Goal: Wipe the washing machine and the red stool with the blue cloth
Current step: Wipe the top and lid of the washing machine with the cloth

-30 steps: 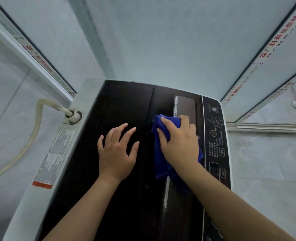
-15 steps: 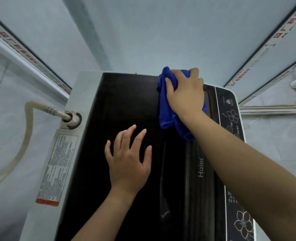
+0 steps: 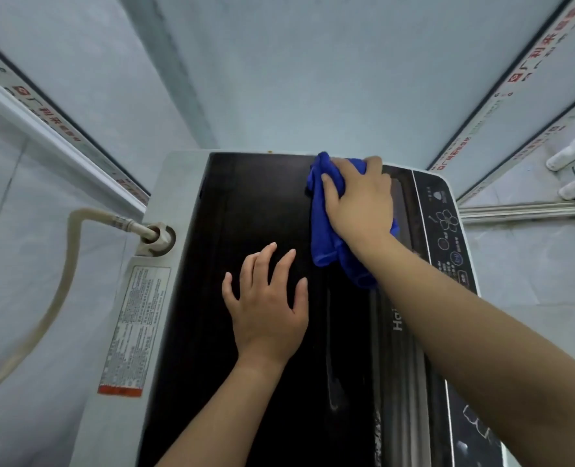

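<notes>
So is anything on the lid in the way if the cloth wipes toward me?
Nothing visible: the lid nearer than the blue cloth is bare; the left hand rests off to its left.

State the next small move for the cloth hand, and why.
Probably pull the right hand and blue cloth back toward the body: the cloth is at the far edge of the washing machine lid, while the left hand rests flat on it.

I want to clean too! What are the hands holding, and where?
The right hand grips the blue cloth by its bunched upper part. The left hand holds nothing.
</notes>
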